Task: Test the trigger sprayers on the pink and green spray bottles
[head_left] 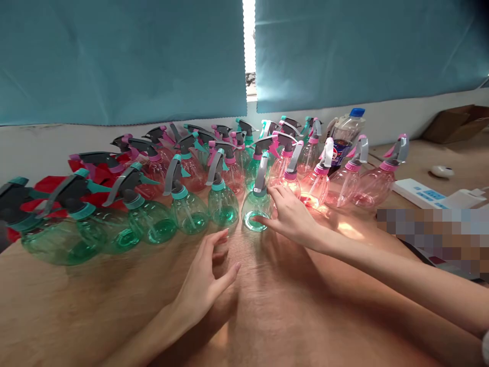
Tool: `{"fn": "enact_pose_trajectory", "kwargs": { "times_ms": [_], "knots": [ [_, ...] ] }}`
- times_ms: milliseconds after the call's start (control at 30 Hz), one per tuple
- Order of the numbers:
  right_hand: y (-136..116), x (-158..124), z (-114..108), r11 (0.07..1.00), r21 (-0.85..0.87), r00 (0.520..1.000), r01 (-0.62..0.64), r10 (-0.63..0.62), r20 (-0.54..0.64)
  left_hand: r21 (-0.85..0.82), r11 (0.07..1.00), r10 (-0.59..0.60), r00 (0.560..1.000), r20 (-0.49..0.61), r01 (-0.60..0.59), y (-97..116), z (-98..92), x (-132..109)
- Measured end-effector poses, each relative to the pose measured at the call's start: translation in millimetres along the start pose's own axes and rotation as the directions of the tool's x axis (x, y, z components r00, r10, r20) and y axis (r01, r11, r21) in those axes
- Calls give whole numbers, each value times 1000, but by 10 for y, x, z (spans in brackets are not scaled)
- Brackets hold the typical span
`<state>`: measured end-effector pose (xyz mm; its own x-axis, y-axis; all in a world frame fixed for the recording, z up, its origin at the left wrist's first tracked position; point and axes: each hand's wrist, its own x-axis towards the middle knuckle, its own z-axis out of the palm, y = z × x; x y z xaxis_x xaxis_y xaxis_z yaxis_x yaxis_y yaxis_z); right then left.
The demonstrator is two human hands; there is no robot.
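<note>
Around the right side of a clear green spray bottle [251,205] curls my right hand [292,216], thumb across its front and fingers at its neck. That bottle stands upright on the table, with a grey trigger and a dark collar. My left hand [206,275] hovers over the wood, empty, its fingers loosely bent and thumb apart. Nearest to it are a green spray bottle [223,206] with a turquoise collar and another green one [189,210] to its left. A pink spray bottle [314,186] stands just beyond my right hand.
Several more green and pink spray bottles fill rows behind. A cola bottle [344,133] with a blue cap stands at the back right. Further right lie a white power strip [418,192], a white mouse [442,171] and a cardboard box [454,125]. Blue curtains [122,61] hang behind the table.
</note>
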<state>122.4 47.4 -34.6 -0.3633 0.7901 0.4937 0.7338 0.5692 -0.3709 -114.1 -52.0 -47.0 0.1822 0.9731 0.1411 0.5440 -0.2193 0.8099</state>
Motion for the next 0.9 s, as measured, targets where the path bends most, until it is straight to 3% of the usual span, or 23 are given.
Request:
{"fn": "enact_pose_trajectory", "kwargs": {
  "times_ms": [233,600,767,900],
  "knots": [
    [-99,208,-30,985,-122,983,-125,139,118,-62,997,-37,999,21,39,15,59,17],
    [-114,335,9,973,-142,970,-181,200,137,-53,999,-1,999,32,2,68,100,171],
    [-158,295,-14,967,-155,963,-203,225,146,-55,998,5,998,55,-2,145,135,222],
    [-106,125,-159,984,-92,984,-154,161,72,-72,997,-12,997,76,17,195,172,279]
  ]
}}
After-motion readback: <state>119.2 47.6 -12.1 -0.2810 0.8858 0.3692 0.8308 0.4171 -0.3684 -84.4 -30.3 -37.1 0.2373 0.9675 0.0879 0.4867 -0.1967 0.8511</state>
